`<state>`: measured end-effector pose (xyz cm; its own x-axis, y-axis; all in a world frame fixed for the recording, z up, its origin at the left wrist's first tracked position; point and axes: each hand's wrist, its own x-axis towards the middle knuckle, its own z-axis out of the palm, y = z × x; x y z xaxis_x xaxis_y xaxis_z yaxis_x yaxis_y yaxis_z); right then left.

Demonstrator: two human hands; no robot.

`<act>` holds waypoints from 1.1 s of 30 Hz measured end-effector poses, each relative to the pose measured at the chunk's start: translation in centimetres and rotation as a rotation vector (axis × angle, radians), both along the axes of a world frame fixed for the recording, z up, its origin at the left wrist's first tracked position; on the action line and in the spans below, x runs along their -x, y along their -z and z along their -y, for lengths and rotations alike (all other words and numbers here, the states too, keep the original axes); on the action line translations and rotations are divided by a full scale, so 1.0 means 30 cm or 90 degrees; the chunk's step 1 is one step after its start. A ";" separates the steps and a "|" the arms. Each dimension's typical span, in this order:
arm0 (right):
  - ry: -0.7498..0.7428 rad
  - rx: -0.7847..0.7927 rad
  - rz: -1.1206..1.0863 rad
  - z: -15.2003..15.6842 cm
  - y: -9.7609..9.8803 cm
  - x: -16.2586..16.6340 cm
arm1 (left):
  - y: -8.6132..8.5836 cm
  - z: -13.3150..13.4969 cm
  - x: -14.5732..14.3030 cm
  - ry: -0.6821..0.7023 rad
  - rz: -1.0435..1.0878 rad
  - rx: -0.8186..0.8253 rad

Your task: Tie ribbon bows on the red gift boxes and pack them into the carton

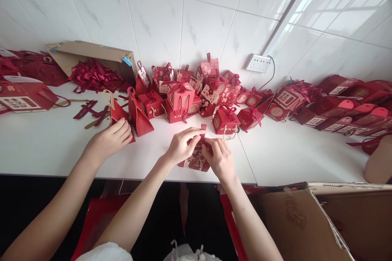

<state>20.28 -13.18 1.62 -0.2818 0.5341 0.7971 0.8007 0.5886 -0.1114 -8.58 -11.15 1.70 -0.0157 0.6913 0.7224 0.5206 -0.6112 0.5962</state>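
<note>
A red gift box (196, 161) with a printed front stands on the white table near its front edge, a short ribbon loop (203, 127) sticking up from its top. My left hand (183, 145) is at the top left of the box, thumb and fingers closed on its upper edge near the loop. From the right, my right hand (219, 157) grips the box's upper part with bent fingers. The fingers partly hide the top. Just behind my right hand sits a finished-looking red box (226, 121) with a bow and a cord handle.
To the left, a co-worker's hand (114, 136) holds a red folded box (120, 115). Many red boxes (180, 97) crowd the table's back. A cardboard box (92, 49) holds ribbons (94, 75). A socket strip (260, 63) is on the wall; an open carton (294, 216) stands front right.
</note>
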 end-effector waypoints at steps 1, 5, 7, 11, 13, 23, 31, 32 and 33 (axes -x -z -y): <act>0.000 -0.001 -0.010 0.000 0.002 0.002 | 0.002 -0.005 -0.040 0.003 0.009 -0.002; -0.004 0.014 -0.057 -0.007 0.007 0.005 | 0.005 -0.021 -0.283 0.077 -0.002 -0.007; -0.031 0.030 -0.076 -0.015 0.004 -0.002 | 0.005 -0.025 -0.364 0.101 -0.009 -0.008; -0.080 0.064 -0.069 -0.026 -0.010 -0.025 | 0.001 -0.029 -0.414 0.138 -0.018 -0.012; -0.077 0.066 -0.041 -0.025 -0.014 -0.030 | -0.004 -0.032 -0.426 0.183 -0.029 -0.016; 0.005 0.000 -0.018 -0.015 0.034 -0.020 | -0.016 -0.034 -0.459 0.224 -0.053 -0.039; -0.026 0.096 -0.101 -0.020 0.031 -0.013 | -0.019 -0.033 -0.455 0.222 -0.056 -0.037; -0.032 0.123 -0.129 -0.017 0.027 -0.011 | -0.020 -0.031 -0.453 0.228 -0.059 -0.031; -0.037 0.150 -0.153 -0.015 0.022 -0.009 | -0.022 -0.029 -0.452 0.235 -0.062 -0.026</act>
